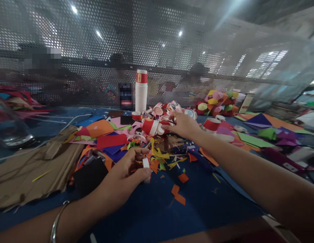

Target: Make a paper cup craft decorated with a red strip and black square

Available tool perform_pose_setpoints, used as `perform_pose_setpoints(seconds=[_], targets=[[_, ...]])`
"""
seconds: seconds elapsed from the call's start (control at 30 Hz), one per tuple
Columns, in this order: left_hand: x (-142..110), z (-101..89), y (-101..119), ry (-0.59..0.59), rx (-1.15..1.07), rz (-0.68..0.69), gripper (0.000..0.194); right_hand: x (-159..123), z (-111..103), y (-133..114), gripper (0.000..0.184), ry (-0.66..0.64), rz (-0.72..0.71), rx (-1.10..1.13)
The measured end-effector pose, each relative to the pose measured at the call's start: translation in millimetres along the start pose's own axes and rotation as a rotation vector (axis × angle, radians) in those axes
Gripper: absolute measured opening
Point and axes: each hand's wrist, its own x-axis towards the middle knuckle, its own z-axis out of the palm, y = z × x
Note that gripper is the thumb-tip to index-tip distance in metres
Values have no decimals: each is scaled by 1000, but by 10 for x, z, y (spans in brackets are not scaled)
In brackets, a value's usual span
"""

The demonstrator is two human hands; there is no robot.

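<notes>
Silver metal bangle [56, 222] circles the wrist of the left arm, which reaches in from the lower left over a dark blue tabletop [157, 212]. The left hand [121, 175] has its fingers curled and its thumb closed against a small white-and-red paper piece [146, 165], grasping it just above the surface. The right hand [186, 125] reaches across from the right, thumb and fingertips bent at a round white paper piece [160, 129]; whether they grip it or only touch it, I cannot tell. Just left of that piece, a red-and-white paper cup [149, 127] lies tilted among curled pink and white paper cuttings. Behind the cuttings rises a tall upright stack of white paper cups [141, 92], red-banded at the top. A second red-and-white cup [212, 124] is near the right wrist, and beyond it sits a cluster of multicoloured folded paper [219, 101]. Below the right hand lies a dark blue tool [183, 149] with a small red light, beside yellow strips [159, 153]. Loose orange paper scraps [180, 199] dot the surface in front of it. To the left are a black square sheet [91, 175], brown corrugated cardboard [45, 168] and a clear container [11, 126]. A perforated grey panel [162, 44] stands behind everything, with blurred people beyond it.
</notes>
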Motion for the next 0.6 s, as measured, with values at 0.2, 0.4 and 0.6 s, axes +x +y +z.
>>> perform_pose_setpoints(seconds=[0.2,0.4,0.6], targets=[[14,-10,-15,-15,2,-1,59,-58,49,-73,30,46,-23,-32],[23,-8,-14,4,-2,1,60,-20,-309,156,28,183,43,-43],[16,7,-29,15,-6,12,56,46,-946,823,26,214,275,-156]])
